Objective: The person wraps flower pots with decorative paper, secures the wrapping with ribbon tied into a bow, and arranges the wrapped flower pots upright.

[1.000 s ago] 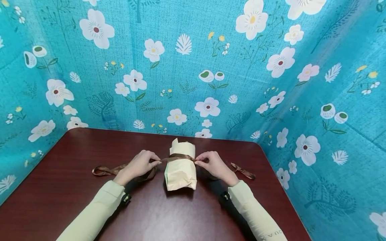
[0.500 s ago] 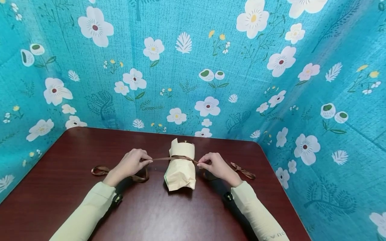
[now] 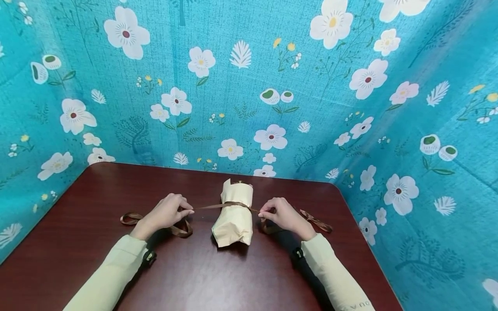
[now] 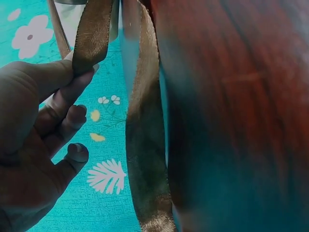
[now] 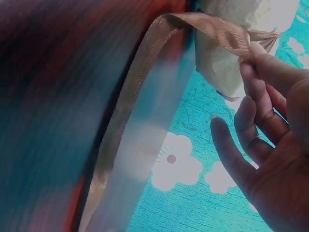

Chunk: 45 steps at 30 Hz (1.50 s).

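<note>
A cream paper-wrapped bundle [image 3: 233,224] lies on the table in the head view, with a brown satin ribbon [image 3: 236,203] drawn around its upper part. To its left, my left hand [image 3: 166,212] pinches one stretch of the ribbon between thumb and forefinger. My right hand [image 3: 285,214], right of the bundle, pinches the other stretch the same way. Loose ribbon [image 4: 145,125] trails down past the hand in the left wrist view. In the right wrist view, a ribbon tail [image 5: 128,101] hangs from the pinching fingertips [image 5: 248,58]. The bundle's contents are hidden by paper.
The dark red-brown table [image 3: 186,276] ends in front of a blue flowered cloth [image 3: 241,108] at the back and sides. A separate bit of brown ribbon [image 3: 317,221] lies on the right, and a loose ribbon loop [image 3: 131,218] on the left.
Both hands have moved apart, the left one farther, pulling the ribbon out straight on either side. The band around the bundle looks narrower and the paper is more gathered there.
</note>
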### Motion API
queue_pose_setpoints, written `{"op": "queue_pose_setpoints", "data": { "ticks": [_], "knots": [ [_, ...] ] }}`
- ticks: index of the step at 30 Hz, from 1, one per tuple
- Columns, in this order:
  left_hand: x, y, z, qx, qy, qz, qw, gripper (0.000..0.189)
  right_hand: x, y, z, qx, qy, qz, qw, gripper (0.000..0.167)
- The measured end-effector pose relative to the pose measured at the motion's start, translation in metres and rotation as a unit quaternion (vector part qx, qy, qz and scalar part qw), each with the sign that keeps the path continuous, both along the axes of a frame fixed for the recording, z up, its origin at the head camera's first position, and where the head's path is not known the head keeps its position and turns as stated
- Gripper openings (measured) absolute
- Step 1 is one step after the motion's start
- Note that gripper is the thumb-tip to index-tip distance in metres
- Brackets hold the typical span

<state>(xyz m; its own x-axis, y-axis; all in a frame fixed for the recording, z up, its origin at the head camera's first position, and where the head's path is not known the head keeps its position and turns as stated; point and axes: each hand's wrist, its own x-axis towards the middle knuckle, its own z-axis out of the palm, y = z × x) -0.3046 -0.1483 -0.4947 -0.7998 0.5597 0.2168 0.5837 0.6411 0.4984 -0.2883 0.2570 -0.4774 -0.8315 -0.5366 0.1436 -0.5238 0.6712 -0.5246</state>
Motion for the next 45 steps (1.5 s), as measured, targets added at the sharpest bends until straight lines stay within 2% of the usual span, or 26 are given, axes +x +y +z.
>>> {"op": "queue_pose_setpoints", "data": {
  "ticks": [6,11,13,17,21,24,27,29,31,34,39,42,45],
  "knots": [
    [0.001,-0.001,0.001,-0.010,-0.021,-0.013,0.9996,0.011,0.001,-0.003,-0.002,-0.001,-0.018,-0.007,0.9998,0.010],
    [0.000,-0.004,0.006,0.007,-0.097,-0.041,0.9944,0.013,0.004,-0.003,-0.002,-0.026,-0.053,-0.016,0.9981,0.009],
    [0.000,-0.007,0.007,0.021,-0.138,-0.059,0.9884,0.013,0.006,-0.002,-0.003,-0.033,-0.057,-0.015,0.9977,0.007],
    [0.002,-0.015,0.012,0.055,-0.184,-0.081,0.9780,0.011,0.012,0.000,-0.003,-0.046,-0.060,-0.014,0.9970,0.003],
    [0.003,-0.026,0.018,0.092,-0.235,-0.087,0.9637,0.016,0.017,0.001,-0.003,-0.053,-0.062,-0.013,0.9966,0.017],
    [0.003,-0.032,0.024,0.090,-0.268,-0.099,0.9540,0.028,0.020,0.002,-0.001,-0.057,-0.055,-0.018,0.9967,0.028],
    [0.006,-0.036,0.033,0.083,-0.274,-0.109,0.9519,0.043,0.025,0.002,0.002,-0.061,-0.054,-0.027,0.9964,0.034],
    [0.008,-0.036,0.038,0.104,-0.278,-0.114,0.9480,0.048,0.028,0.002,0.003,-0.059,-0.060,-0.036,0.9958,0.034],
    [0.010,-0.035,0.045,0.143,-0.279,-0.114,0.9428,0.045,0.031,0.002,0.004,-0.056,-0.064,-0.041,0.9955,0.030],
    [0.013,-0.029,0.052,0.225,-0.276,-0.120,0.9266,0.036,0.035,0.003,0.005,-0.047,-0.065,-0.042,0.9959,0.022],
    [0.016,-0.005,0.061,0.346,-0.245,-0.104,0.8999,0.020,0.036,0.005,0.003,-0.043,-0.057,-0.035,0.9969,0.016],
    [0.017,0.015,0.064,0.406,-0.228,-0.103,0.8790,0.022,0.036,0.005,0.002,-0.049,-0.051,-0.027,0.9971,0.014],
    [0.017,0.036,0.065,0.465,-0.214,-0.108,0.8523,0.028,0.035,0.005,0.002,-0.050,-0.048,-0.018,0.9974,0.013]
  ]
}}
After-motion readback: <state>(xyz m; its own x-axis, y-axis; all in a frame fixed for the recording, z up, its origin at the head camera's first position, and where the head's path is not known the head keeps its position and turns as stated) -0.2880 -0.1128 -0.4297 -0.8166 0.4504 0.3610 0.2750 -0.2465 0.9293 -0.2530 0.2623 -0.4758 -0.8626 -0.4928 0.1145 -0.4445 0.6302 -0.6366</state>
